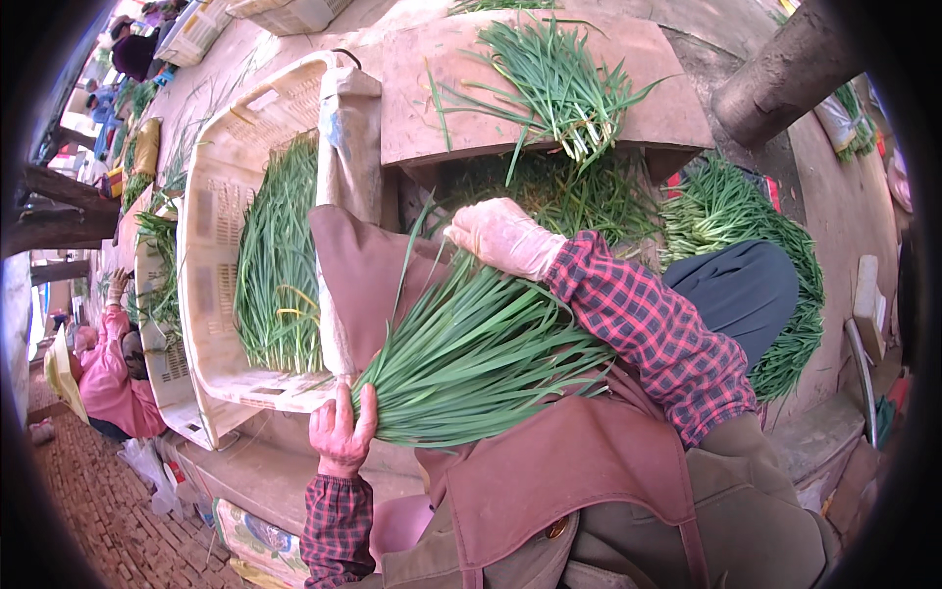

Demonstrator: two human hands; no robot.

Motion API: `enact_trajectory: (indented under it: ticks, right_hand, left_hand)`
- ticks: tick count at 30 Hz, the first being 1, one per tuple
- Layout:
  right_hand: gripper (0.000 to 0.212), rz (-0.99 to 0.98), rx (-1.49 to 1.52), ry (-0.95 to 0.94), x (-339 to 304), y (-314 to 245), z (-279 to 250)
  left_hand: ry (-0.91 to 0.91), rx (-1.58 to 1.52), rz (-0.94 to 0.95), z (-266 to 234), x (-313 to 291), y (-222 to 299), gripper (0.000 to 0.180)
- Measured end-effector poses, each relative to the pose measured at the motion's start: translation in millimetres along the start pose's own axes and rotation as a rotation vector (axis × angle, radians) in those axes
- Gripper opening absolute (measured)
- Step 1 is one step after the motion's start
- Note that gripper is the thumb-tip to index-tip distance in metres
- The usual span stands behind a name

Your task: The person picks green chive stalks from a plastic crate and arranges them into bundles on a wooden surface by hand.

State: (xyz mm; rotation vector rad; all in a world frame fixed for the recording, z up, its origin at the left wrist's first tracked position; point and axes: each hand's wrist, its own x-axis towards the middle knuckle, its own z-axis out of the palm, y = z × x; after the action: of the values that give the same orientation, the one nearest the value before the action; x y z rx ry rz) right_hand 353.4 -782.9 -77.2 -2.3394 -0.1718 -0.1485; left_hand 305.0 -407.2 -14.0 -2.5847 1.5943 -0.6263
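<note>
A thick bunch of green garlic chives (481, 358) lies across my lap on a brown apron (579, 471), its leaves fanned toward the right. My left hand (343, 432), bare, grips the gathered left end of the bunch, thumb and fingers closed around it. Over the far side of the bunch is my right hand (505, 238), in a pale glove, with its fingers curled and pressed together. Whatever those fingers pinch, if anything, is hidden. One long leaf sticks up beside them.
At left stands a white plastic crate (221, 206) filled with chives (280, 265). Ahead, a low wooden board (422, 98) bears a loose pile of chives (564, 88). More chives (716, 211) are heaped at right, near a post (785, 74). A person in pink (113, 373) sits far left.
</note>
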Motion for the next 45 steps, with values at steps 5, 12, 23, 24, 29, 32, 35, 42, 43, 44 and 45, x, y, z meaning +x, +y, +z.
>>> enact_trajectory:
  ticks: [5,12,23,24,29,32,35,42,43,44,45]
  right_hand:
    - [0.027,0.047,-0.350,0.485,9.1,13.6,-16.4]
    - [0.019,0.274,0.549,0.131,-13.3,10.0,-65.5]
    - [0.040,0.558,0.513,-0.443,-13.5,-1.8,-56.4]
    - [0.039,0.516,0.559,-0.419,-15.3,2.5,-52.1]
    - [0.041,0.354,0.734,-0.330,-28.9,14.0,-24.5]
    - [0.036,0.333,0.807,-0.314,-32.4,12.7,-17.7]
    - [0.030,0.340,0.906,-0.170,-38.8,5.6,-12.0]
    - [0.020,0.286,0.842,0.378,-31.0,-7.4,-5.0]
    - [0.019,0.345,0.877,0.427,-27.5,9.9,-12.0]
    - [0.017,0.404,0.910,0.476,-28.1,25.1,-20.2]
    - [0.017,0.422,0.859,0.453,-27.7,26.0,-29.3]
  left_hand:
    - [0.016,0.022,0.018,1.1,6.3,2.1,0.033]
    - [0.024,0.025,-0.015,0.1,6.2,5.4,0.035]
    - [0.011,0.040,-0.023,-3.8,4.2,8.8,0.035]
    - [0.015,0.043,-0.019,-3.3,5.9,8.3,0.035]
    - [0.016,0.040,-0.021,-3.4,8.2,9.3,0.035]
    - [0.011,0.046,-0.032,-4.1,5.9,11.6,0.035]
    - [0.011,0.037,-0.042,-3.3,5.2,13.9,0.035]
    - [0.026,0.044,-0.042,-2.1,10.2,18.3,0.032]
    - [0.028,0.049,-0.044,-2.5,10.0,18.7,0.032]
    - [0.030,0.047,-0.050,-2.6,9.2,19.4,0.031]
    - [0.031,0.046,-0.060,-1.8,7.6,20.1,0.031]
